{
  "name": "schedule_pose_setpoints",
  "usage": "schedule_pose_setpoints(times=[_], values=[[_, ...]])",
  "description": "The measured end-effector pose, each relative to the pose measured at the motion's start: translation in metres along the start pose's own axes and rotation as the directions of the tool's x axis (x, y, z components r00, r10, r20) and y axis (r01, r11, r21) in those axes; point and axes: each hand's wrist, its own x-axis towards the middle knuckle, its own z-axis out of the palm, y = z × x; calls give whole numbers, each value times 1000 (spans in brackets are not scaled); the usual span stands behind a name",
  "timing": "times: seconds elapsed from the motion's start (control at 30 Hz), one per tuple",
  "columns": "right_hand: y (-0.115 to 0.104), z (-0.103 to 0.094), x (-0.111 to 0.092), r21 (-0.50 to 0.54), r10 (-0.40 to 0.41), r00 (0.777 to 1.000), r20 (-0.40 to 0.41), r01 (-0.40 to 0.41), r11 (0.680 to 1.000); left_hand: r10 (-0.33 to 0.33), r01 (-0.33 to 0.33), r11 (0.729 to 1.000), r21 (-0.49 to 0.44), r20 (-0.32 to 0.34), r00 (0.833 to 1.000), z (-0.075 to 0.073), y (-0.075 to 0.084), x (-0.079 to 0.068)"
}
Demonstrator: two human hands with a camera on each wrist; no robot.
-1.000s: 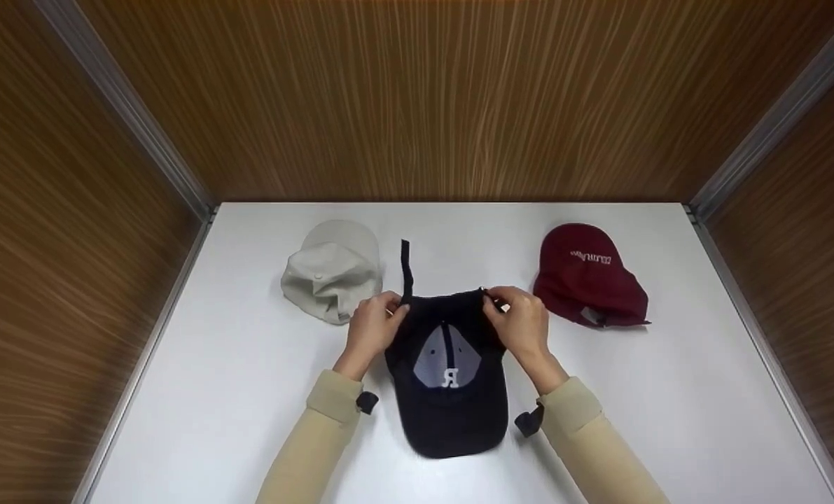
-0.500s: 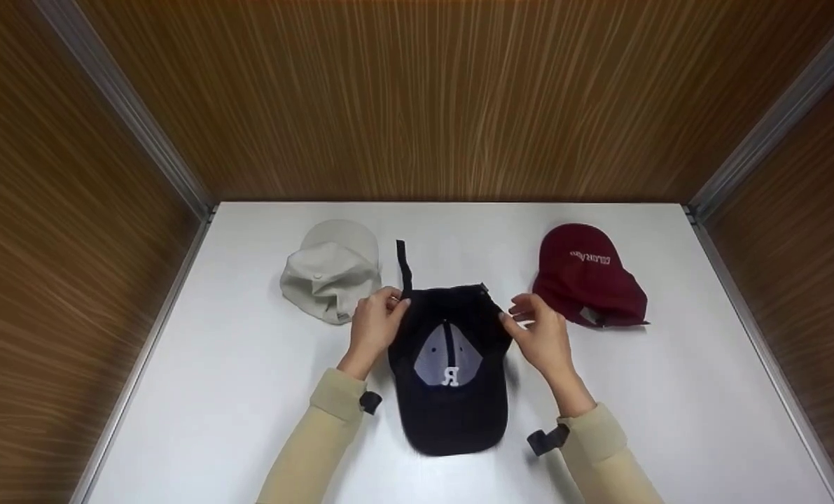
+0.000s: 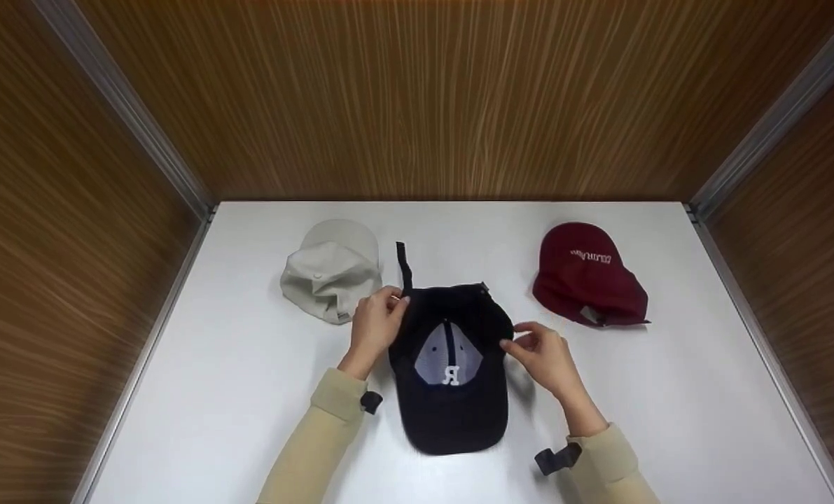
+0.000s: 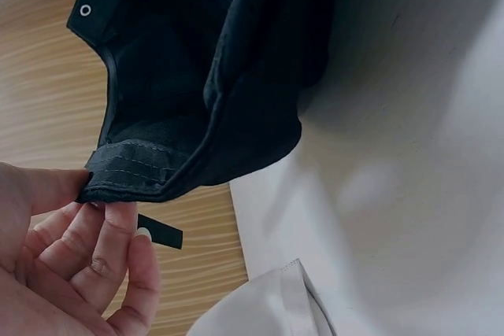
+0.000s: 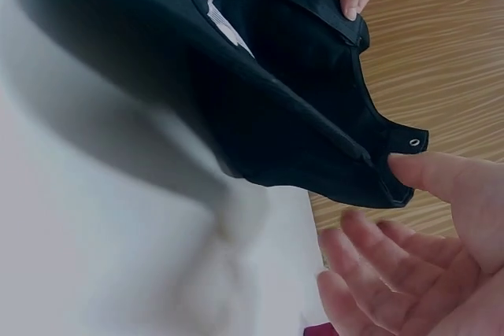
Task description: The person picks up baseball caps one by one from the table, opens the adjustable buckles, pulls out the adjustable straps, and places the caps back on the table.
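A dark navy baseball cap (image 3: 452,420) faces me inside up, brim toward me, a white R showing through its pale front lining. My left hand (image 3: 376,325) pinches its back left edge between thumb and fingers, beside a loose black strap (image 3: 403,264) that sticks up. In the left wrist view the thumb (image 4: 59,188) presses on the stitched band. At the cap's right edge is my right hand (image 3: 544,353); its thumb (image 5: 425,172) touches the rim while the relaxed fingers spread below it. A metal eyelet (image 5: 414,142) shows on the back tab.
A beige cap (image 3: 329,273) lies to the left, close to my left hand. Farther right rests a maroon cap (image 3: 581,276) with white lettering. The white table (image 3: 704,392) is bounded by wood-grain panels (image 3: 452,105) at the back and sides.
My right hand has let go of the cap's back right corner and moved down along its right edge, toward me. The left hand keeps its grip nearly unmoved.
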Motion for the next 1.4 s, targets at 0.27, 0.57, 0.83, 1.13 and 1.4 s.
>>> schedule_pose_setpoints(times=[0.27, 0.57, 0.83, 1.13, 1.4], values=[[1, 3, -6, 46, 51, 996, 78, -55, 997, 13, -13, 1000, 8, -5, 1000, 0, 2, 0], [2, 5, -8, 151, 66, 987, 148, -89, 985, 8, -8, 1000, -4, 4, 1000, -1, 3, 0], [0, 7, -9, 216, 75, 989, 131, -102, 971, 6, -6, 1000, -27, 18, 1000, -8, 6, 5], [-6, 3, -8, 238, 73, 990, 123, -101, 966, 74, -72, 993, -91, 16, 997, -30, 21, 12], [-14, -4, -5, 225, 64, 994, 89, -83, 971, 66, -61, 995, -81, 54, 996, -48, 40, 21]])
